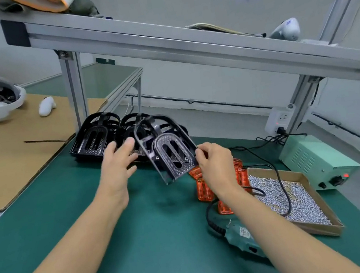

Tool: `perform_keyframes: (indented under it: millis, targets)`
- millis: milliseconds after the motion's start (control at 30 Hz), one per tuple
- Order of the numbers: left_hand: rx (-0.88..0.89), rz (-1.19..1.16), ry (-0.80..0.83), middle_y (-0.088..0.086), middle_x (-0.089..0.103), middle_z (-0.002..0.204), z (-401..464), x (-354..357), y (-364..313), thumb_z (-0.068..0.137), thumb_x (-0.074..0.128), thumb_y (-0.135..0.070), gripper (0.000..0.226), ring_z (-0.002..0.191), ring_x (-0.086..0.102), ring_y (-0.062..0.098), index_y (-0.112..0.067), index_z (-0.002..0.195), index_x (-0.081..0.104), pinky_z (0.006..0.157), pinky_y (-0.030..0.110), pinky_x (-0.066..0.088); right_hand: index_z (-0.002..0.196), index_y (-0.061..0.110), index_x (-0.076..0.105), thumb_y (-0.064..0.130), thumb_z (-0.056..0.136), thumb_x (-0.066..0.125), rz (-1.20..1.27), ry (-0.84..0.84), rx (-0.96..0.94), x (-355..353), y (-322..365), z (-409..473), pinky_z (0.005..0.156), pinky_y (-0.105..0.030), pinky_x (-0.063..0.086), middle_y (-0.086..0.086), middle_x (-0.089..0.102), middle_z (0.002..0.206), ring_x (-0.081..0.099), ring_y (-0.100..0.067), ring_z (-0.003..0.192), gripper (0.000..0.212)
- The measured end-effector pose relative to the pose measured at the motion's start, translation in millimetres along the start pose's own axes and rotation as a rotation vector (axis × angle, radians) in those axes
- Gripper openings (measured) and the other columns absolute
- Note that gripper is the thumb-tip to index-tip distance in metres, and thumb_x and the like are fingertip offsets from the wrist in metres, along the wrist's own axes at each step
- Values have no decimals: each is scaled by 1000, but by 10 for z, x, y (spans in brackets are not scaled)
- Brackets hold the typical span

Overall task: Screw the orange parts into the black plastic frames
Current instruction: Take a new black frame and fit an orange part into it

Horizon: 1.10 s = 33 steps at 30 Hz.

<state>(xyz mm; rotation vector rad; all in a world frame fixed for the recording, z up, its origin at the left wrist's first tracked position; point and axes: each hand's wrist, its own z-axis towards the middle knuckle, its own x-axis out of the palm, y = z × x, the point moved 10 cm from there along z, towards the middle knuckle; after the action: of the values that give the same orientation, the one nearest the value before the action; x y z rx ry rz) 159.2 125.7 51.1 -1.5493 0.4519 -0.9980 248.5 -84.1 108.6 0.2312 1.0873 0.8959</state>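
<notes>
Green table [161, 243] matting is carrying the work. I am pinching one black plastic frame [169, 151] by its edge with my right hand [215, 166]; it is looking light, rigid and glossy. My left hand [117, 161] is hovering open. About three frames [92, 138] are waiting behind; roughly five orange parts [204, 189] are lying beside them.

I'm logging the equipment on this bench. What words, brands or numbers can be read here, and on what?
None can be read.
White label on the green electric screwdriver: print too blurred.
Pale green metal power supply box: front markings too small.
White wall socket: no legible text.
White handheld device on the shelf: dark mark, unreadable.
</notes>
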Motion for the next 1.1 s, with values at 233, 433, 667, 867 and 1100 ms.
perform_keyframes:
  millis: [233,433,667,867,1100]
  targets:
    - [-127,-114,134,-9,73,94,-492,-27,4,87,47,-55,39,95,68,11,-26,85,74,84,36,44,99,-1,71,2,90,64,-97,-187,-506,-298,515,-810,66,-33,52,-10,64,86,62,-23,73,12]
    - [-324,-271,15,2,57,89,-594,-212,266,78,58,-52,45,81,56,15,-11,98,58,83,34,48,103,0,71,4,93,61,-16,-154,-750,-262,645,-1339,70,-26,47,-11,60,89,58,-24,76,15]
    - [-395,-12,56,11,62,99,-662,-425,522,84,43,18,46,69,56,18,-10,118,58,51,17,51,94,3,71,6,92,63,-45,107,-967,27,739,-1918,66,-31,47,-10,63,90,54,-25,72,9]
    - [-312,257,98,1,66,73,-676,-503,492,77,51,22,50,42,44,9,-12,112,63,42,12,40,86,6,73,21,92,63,3,134,-934,-108,703,-1679,68,-31,49,-7,66,86,60,-24,75,18]
    - [-131,702,163,1,69,78,-750,-414,378,77,57,4,47,63,50,22,-31,107,66,67,30,43,110,18,70,22,92,62,-310,185,-79,-315,-453,-309,88,-30,44,-2,67,111,57,-19,106,20]
